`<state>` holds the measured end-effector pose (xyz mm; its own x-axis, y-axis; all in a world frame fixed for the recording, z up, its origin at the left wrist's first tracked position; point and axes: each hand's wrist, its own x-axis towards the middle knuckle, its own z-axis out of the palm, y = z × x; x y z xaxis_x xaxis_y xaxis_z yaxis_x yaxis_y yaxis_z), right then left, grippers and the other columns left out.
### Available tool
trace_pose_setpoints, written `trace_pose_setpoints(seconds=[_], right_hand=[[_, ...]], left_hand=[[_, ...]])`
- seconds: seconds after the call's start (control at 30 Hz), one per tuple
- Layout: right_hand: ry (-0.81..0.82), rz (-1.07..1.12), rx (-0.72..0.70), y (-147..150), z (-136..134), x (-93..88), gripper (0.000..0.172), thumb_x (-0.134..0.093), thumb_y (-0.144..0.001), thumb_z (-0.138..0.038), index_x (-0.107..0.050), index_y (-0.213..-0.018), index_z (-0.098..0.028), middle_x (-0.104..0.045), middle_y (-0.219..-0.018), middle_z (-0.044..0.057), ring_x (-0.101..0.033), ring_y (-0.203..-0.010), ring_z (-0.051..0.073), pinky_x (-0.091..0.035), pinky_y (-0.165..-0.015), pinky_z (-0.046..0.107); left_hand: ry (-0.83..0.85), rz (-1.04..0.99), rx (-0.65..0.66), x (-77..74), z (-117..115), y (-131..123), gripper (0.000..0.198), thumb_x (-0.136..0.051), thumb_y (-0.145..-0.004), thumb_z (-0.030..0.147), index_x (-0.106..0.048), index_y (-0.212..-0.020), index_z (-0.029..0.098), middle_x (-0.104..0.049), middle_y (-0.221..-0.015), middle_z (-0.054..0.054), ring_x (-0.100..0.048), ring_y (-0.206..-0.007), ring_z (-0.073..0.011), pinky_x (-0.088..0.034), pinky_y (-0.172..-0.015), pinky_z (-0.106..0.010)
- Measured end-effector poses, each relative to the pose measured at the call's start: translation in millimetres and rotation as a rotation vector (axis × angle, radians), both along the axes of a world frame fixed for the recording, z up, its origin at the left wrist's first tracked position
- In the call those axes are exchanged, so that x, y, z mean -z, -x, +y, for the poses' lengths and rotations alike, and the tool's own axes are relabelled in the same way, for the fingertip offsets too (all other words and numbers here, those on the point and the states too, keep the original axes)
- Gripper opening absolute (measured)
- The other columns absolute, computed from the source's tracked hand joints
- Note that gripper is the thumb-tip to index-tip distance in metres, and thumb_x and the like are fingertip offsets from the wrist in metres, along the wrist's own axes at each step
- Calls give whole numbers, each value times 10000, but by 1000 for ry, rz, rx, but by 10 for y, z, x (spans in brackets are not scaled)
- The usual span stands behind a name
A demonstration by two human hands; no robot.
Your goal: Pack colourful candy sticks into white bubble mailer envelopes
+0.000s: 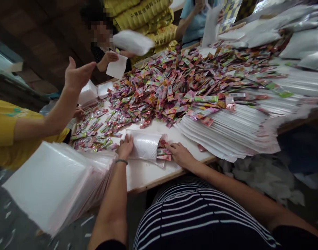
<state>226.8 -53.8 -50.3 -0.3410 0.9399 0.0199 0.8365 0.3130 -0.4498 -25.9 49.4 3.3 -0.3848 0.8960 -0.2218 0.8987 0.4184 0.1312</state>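
A white plastic bag (145, 144) lies on its side at the table's front edge, its mouth facing right. My left hand (125, 147) grips its closed left end, thumb on top. Several small colourful sachets (164, 151) stick out of the mouth. My right hand (182, 154) is at their outer ends, fingers bent against them; part of the grip is hidden. Beyond the bag spreads a large heap of loose pink, red and green sachets (159, 90).
A thick stack of white bags (51, 180) overhangs the table at left; another fanned stack (226, 132) lies at right. A co-worker's raised arm (54, 107) in a yellow sleeve is at left. Two more people work across the table. Yellow sacks (145, 17) stand behind.
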Motion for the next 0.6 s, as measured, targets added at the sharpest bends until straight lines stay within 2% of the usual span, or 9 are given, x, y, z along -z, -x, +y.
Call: trace_pose_setpoints(seconds=[0.17,0.27,0.33,0.4,0.47,0.53,0.6], right_hand=[[2,125,-24,361,350,-128,308,-535,-846,-93,-629,-1138,-108,-557,-1235,189,-527,-1126,251,-442,-949,365],[59,344,-45,375,389,-96,271,-573,-770,-75,-654,-1026,-116,-575,-1203,170,-551,-1112,253,-470,-912,357],[78,591,32,252,297,-17,412,-601,-710,-82,-619,-1114,-162,-572,-1243,133,-540,-1148,249,-463,-946,375],[105,781,172,73,159,70,536,-581,-701,-107,-538,-1230,-183,-575,-1265,122,-547,-1159,241,-456,-971,397],[181,914,303,-91,38,125,516,-520,-765,-165,-473,-1280,-170,-607,-1226,123,-592,-1103,226,-484,-937,392],[246,980,369,-181,-15,134,430,-447,-855,-263,-469,-1275,-176,-639,-1174,103,-623,-1048,216,-504,-899,377],[253,952,451,-188,17,117,386,-427,-890,-353,-515,-1235,-203,-655,-1144,82,-620,-1046,223,-491,-912,385]], left_hand=[[-20,60,48,40,-28,-60,661,-190,-889,660,-356,-1456,362,-452,-1412,-163,-379,-1325,-419,-300,-1028,-623],[-6,111,60,23,-135,-43,689,-192,-880,687,-386,-1441,338,-489,-1366,-183,-415,-1305,-411,-322,-1023,-590],[-9,127,72,1,-211,-3,722,-243,-872,692,-386,-1442,272,-521,-1325,-214,-464,-1271,-406,-355,-1010,-549],[-12,98,53,-22,-276,31,812,-327,-849,702,-312,-1469,179,-557,-1279,-254,-524,-1218,-406,-398,-977,-506],[20,47,15,-47,-322,27,899,-381,-825,713,-261,-1468,97,-592,-1232,-282,-570,-1169,-406,-427,-943,-478],[76,16,15,-71,-352,-32,909,-394,-812,725,-327,-1413,46,-620,-1188,-295,-588,-1145,-412,-439,-923,-469],[114,14,49,-96,-383,-137,883,-394,-808,731,-412,-1328,17,-632,-1157,-305,-593,-1135,-419,-446,-908,-466]])
